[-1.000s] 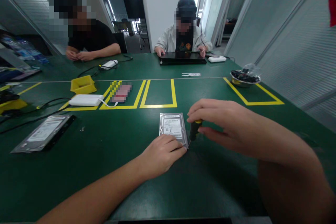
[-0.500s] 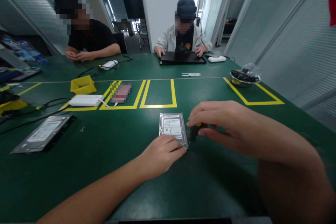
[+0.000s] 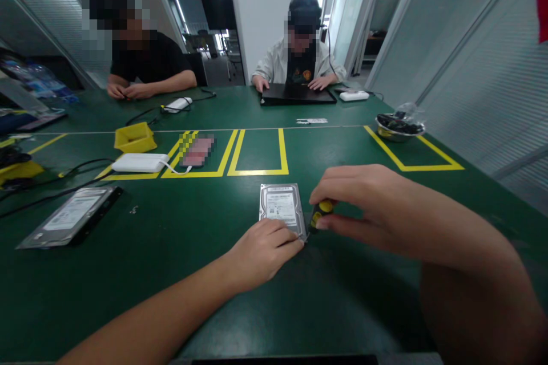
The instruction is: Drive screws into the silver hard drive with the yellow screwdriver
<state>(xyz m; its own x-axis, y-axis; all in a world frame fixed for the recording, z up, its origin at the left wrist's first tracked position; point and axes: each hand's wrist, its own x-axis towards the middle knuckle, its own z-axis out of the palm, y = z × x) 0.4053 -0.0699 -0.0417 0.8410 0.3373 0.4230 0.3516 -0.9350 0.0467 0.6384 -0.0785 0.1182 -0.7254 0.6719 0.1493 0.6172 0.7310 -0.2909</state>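
Observation:
A small silver hard drive with a white label lies flat on the green table in front of me. My left hand is closed over its near edge and steadies it, covering that part. My right hand pinches a black and yellow screwdriver between thumb and fingers. The screwdriver leans, and its thin shaft points down at the drive's near right corner, close to my left fingertips. Whether the tip sits in a screw is too small to tell. To the left lies a larger hard drive.
Yellow tape outlines mark the table. Beyond are a yellow bin, a white power bank with cables, and a metal bowl of dark parts. Across the table, one person handles a black laptop; another person sits at left.
My right fingers have shifted on the screwdriver, and its handle has turned so more yellow shows. My left hand and the drive stay put. The person opposite has moved a hand onto the laptop.

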